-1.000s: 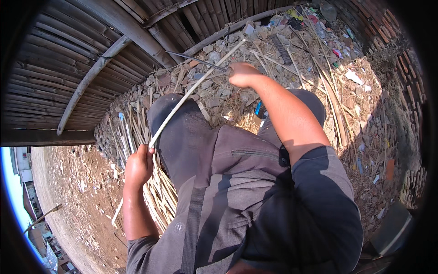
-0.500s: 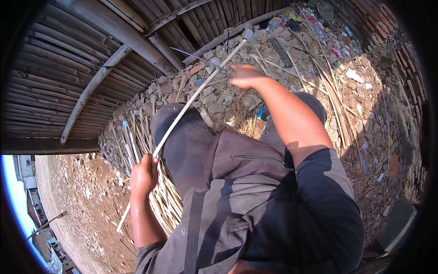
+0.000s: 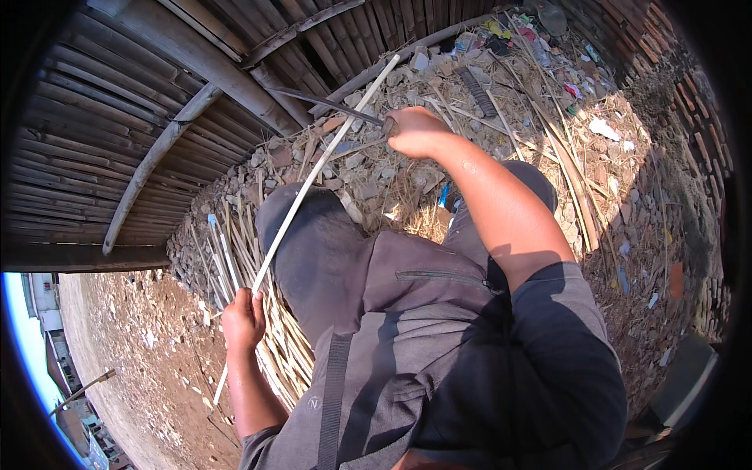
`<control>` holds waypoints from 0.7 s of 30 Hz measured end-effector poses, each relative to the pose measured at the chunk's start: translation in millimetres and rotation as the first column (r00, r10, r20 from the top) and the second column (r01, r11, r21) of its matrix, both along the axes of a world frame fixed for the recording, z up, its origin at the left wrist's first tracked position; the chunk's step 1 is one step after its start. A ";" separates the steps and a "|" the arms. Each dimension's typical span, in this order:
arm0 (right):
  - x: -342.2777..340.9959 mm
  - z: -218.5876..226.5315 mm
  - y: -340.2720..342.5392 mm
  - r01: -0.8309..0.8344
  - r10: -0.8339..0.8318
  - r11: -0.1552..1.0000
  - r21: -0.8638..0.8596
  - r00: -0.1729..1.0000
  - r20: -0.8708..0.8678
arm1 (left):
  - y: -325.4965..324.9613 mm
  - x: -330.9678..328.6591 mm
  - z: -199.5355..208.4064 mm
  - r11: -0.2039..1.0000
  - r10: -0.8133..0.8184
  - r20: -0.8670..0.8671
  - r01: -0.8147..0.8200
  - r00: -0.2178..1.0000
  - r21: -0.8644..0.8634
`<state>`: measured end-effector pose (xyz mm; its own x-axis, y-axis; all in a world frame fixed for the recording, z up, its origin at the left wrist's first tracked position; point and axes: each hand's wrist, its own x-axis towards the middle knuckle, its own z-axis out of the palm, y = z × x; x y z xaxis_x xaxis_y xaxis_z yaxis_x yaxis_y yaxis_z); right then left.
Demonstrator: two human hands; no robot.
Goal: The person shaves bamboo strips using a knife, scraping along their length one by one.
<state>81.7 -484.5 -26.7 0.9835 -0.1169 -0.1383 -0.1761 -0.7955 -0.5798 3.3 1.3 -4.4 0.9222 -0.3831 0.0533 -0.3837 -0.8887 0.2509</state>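
Observation:
My left hand (image 3: 244, 319) is closed round a long pale bamboo strip (image 3: 313, 174), low down beside my left knee. The strip slants up and away to the right, passing over that knee, and its short lower end sticks out below the hand. A knife (image 3: 333, 104) with a long, dark, narrow blade is in my right hand (image 3: 419, 131), its fingers wrapped round the handle. The blade points left and crosses the strip near its far end; whether it cuts into the strip I cannot tell.
A pile of split bamboo strips (image 3: 286, 345) lies by my left leg. Stone rubble (image 3: 368, 168) and straw cover the ground ahead, with longer bamboo pieces (image 3: 576, 180) at the right. A bamboo-slat wall (image 3: 94, 157) rises at the left, a brick wall (image 3: 701, 149) at the right.
My right hand and the knife have moved slightly left, and the blade shows broader. My left hand has come a little down toward me, with the strip shifting along.

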 end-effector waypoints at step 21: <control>-5.4 -2.9 -15.3 0.068 -0.065 0.994 0.084 0.997 -0.045 | 50.8 -10.9 -13.6 0.994 -0.028 0.183 0.008 0.983 0.111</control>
